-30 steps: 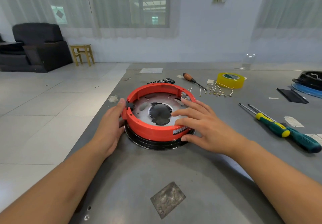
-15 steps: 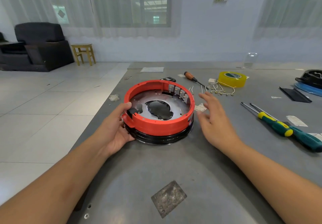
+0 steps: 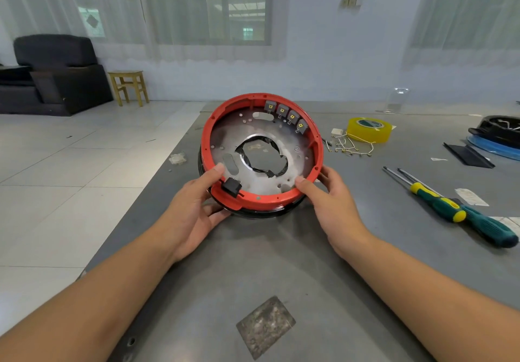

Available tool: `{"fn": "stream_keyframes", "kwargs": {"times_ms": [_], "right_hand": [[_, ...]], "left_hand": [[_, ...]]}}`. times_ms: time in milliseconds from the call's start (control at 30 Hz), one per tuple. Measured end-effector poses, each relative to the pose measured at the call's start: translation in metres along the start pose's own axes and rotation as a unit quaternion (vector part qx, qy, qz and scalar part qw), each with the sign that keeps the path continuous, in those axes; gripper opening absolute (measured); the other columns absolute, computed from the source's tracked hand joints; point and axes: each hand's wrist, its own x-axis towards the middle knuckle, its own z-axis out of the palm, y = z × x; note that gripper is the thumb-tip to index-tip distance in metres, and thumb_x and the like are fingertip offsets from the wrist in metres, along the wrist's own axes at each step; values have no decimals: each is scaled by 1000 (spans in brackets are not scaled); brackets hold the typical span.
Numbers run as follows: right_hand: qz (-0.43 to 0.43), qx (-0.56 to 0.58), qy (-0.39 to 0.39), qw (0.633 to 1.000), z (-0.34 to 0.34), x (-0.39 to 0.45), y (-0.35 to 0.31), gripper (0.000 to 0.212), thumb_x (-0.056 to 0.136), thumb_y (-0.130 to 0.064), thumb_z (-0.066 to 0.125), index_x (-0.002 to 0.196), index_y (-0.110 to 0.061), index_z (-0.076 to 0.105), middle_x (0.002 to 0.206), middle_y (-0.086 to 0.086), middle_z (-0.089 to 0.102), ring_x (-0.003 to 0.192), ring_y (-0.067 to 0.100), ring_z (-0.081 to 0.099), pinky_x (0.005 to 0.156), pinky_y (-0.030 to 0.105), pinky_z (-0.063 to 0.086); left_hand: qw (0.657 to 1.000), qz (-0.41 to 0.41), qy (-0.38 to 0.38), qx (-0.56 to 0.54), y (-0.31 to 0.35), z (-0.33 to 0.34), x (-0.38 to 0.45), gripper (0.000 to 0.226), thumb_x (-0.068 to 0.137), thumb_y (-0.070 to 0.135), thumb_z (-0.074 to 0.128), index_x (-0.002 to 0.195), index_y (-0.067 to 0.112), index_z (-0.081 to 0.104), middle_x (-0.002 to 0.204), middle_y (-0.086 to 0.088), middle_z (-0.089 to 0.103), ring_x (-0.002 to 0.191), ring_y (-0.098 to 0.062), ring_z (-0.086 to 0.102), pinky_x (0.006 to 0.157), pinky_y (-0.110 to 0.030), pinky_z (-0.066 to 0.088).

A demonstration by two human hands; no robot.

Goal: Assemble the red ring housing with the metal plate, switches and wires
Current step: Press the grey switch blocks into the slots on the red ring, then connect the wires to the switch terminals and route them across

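Observation:
The red ring housing (image 3: pixel 317 148) is tilted up toward me, its near edge low over the grey table (image 3: pixel 281 263). Inside it sits the round metal plate (image 3: pixel 292 139) with a ragged central hole and black wires. Several grey switches (image 3: pixel 287 115) line the far inner rim, and a black switch (image 3: pixel 232 185) sits at the near left rim. My left hand (image 3: pixel 194 209) grips the near left rim, thumb inside on the plate. My right hand (image 3: pixel 329 201) grips the near right rim, thumb on the red edge. A black ring shows under the housing.
To the right lie two screwdrivers (image 3: pixel 461 212), a yellow tape roll (image 3: pixel 368 129), loose white wires (image 3: pixel 351 145), a black strip (image 3: pixel 468 155) and a black and blue part (image 3: pixel 495 136). A dull metal patch (image 3: pixel 266 326) lies near me. The table's left edge drops to tiled floor.
The housing lay flat on the table; now both hands hold it tipped up toward me. My right hand came from beside it to the near right rim, and the left hand shifted along the rim.

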Motion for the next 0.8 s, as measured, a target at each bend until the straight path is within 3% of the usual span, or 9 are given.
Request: {"fn": "stream_keyframes", "kwargs": {"times_ms": [133, 233, 300, 367, 433, 500, 667, 800], "right_hand": [[-28, 8, -35, 999, -5, 5, -3, 36, 94, -34, 71, 127, -43, 60, 114, -33, 69, 105, -11, 64, 79, 8, 51], [-32, -16, -75, 997, -8, 9, -4, 53, 96, -48, 66, 145, -36, 52, 134, -21, 64, 124, 2, 61, 103, 25, 48], [2, -13, -62, 998, -8, 12, -1, 60, 97, -51, 59, 151, -28, 47, 146, -13, 57, 133, 7, 54, 114, 35, 42], [14, -102, -45, 994, -8, 17, 3, 46, 103, -39, 56, 146, -22, 54, 145, -8, 57, 132, 8, 54, 115, 30, 39], [2, -235, -69, 970, -7, 21, 9, 34, 103, -26, 56, 137, -20, 63, 140, -7, 61, 121, 4, 57, 99, 12, 35], [-13, -311, -93, 946, -4, 30, 11, 32, 102, -16, 56, 132, -16, 66, 138, -3, 62, 121, 9, 57, 92, 6, 31], [-49, -453, -117, 882, 7, 67, 17, 36, 101, -10, 51, 135, -8, 63, 142, 9, 57, 134, 24, 49, 112, 23, 29], [-40, -511, -103, 853, 15, 105, 31, 36, 101, -10, 47, 133, -3, 61, 143, 16, 52, 133, 34, 47, 114, 34, 34]], "left_hand": [[999, -33, 11, 36, 3, -4, 2, 65, 66, 47, 93, 118, 13, 75, 104, -13, 80, 99, -36, 79, 77, -41, 66], [999, -39, 31, -6, -1, -7, 5, 33, 65, 36, 89, 91, 16, 83, 92, -15, 78, 93, -37, 79, 75, -45, 66], [997, -32, 56, -45, -4, -7, 6, 15, 79, 29, 85, 83, 15, 83, 91, -16, 78, 90, -35, 80, 74, -45, 66], [994, -18, 79, -78, -6, -8, 7, 15, 90, 22, 78, 95, 8, 79, 97, -18, 78, 91, -33, 79, 74, -43, 66], [990, 4, 94, -104, -6, -7, 9, 25, 92, 17, 75, 110, 1, 72, 103, -19, 76, 95, -32, 79, 79, -43, 66], [988, 24, 101, -116, -5, -7, 11, 36, 93, 15, 74, 123, -2, 62, 105, -18, 74, 96, -31, 78, 82, -43, 65], [984, 44, 110, -131, -3, -7, 21, 56, 94, 15, 76, 141, -5, 51, 109, -17, 74, 98, -30, 78, 83, -44, 66], [985, 56, 112, -117, -2, -6, 28, 64, 93, 19, 79, 143, -3, 46, 125, -23, 71, 103, -33, 78, 82, -44, 66]]}}
